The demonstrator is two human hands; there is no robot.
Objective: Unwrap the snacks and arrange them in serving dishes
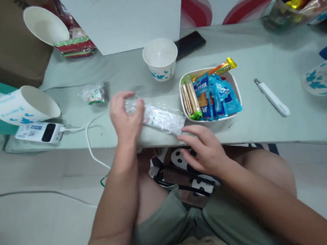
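Observation:
A crinkled clear plastic wrapper (164, 119) lies flat on the cloth-covered table between my hands. At its left end is my left hand (126, 118), thumb and fingers curved and apart, with nothing seen in them. My right hand (205, 149) is at the table's front edge, fingers spread, its fingertips close to the wrapper's right end; whether they touch it I cannot tell. Just beyond my right hand sits a white tub (213, 120) filled with blue snack packets (217, 94) and green-ended wrapped biscuit sticks (190, 97).
Behind the wrapper stand a paper cup (161, 61) and a black phone (192, 43). To the right lie a white utility knife (272, 96) and another cup (325, 74). Leftward are a small crumpled packet (94, 94), a tipped cup (24, 105) and a power bank (40, 133) with a white cable (88, 139).

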